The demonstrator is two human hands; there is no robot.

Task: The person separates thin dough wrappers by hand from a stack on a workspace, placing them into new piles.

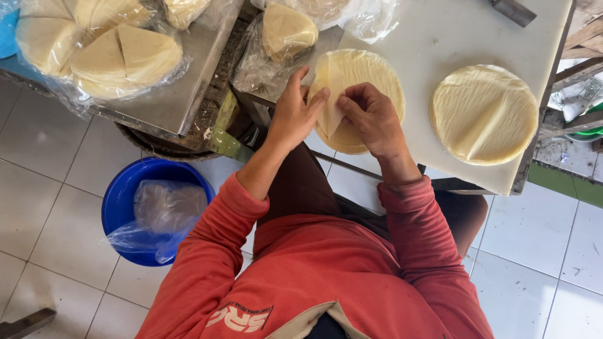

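At worktop [440,37] edge: round wrapper stack [370,72], both hands on it; left hand [295,113] flat-fingered at nine o'clock, right hand [370,116] pinching folded flap [331,119], point toward six o'clock.

One view only: head cam, worn by the person, looks steeply down over chest and arms, close to the white board [452,37] edge, w/ tiled floor [56,188] below. No 2nd view.
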